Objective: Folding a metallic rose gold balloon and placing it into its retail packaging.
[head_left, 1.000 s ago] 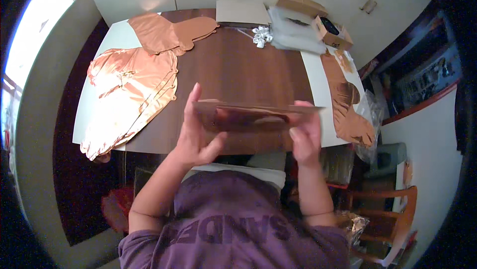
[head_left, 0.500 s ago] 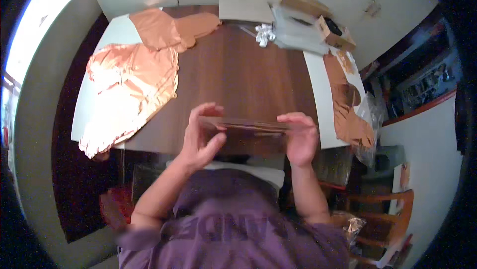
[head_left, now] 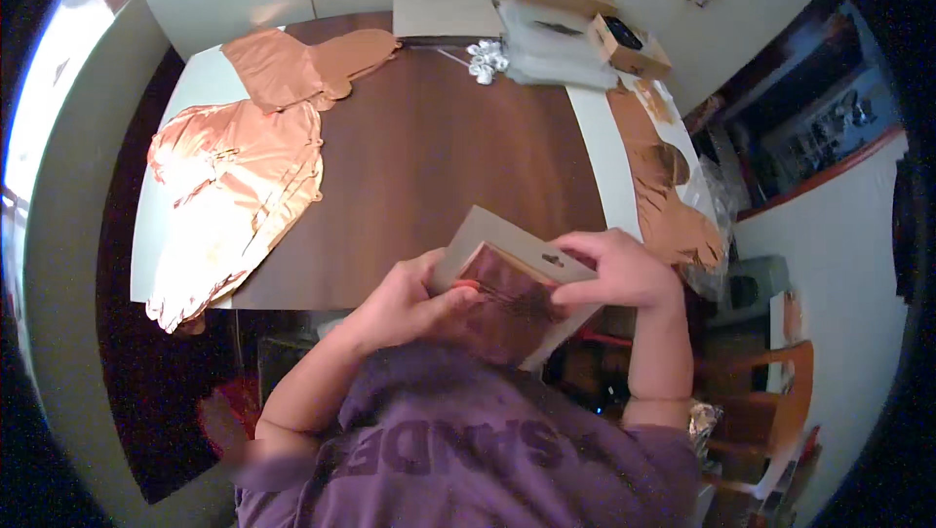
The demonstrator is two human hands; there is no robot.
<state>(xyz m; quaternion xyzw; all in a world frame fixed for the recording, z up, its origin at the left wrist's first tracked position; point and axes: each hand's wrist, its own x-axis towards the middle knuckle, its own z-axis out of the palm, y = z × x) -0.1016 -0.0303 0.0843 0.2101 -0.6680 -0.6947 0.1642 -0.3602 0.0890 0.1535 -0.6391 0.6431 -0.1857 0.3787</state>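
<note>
Close in front of my chest I hold a flat hang-hole package (head_left: 512,309), tilted, with a pale border and copper-coloured folded foil showing in its middle. My left hand (head_left: 409,304) grips the left edge, thumb across the front. On the upper right, beside the hang hole, my right hand (head_left: 629,273) pinches the package with bent fingers; part of that edge is hidden behind them. To the left on the table lies a large shiny copper-coloured deflated foil balloon (head_left: 258,172). Another flat copper foil balloon (head_left: 283,70) touches its far side.
Before me stands a brown wooden table (head_left: 439,148) with white ends. On its right end lies more copper foil (head_left: 663,182). At the back are a silver ribbon bunch (head_left: 487,62), clear plastic packaging (head_left: 551,45) and an open cardboard box (head_left: 632,48). A wooden chair (head_left: 780,401) stands lower right.
The package has turned from edge-on to showing its broad face, and tilted. My right hand has moved onto its upper edge beside the hang hole. The view has shifted slightly.
</note>
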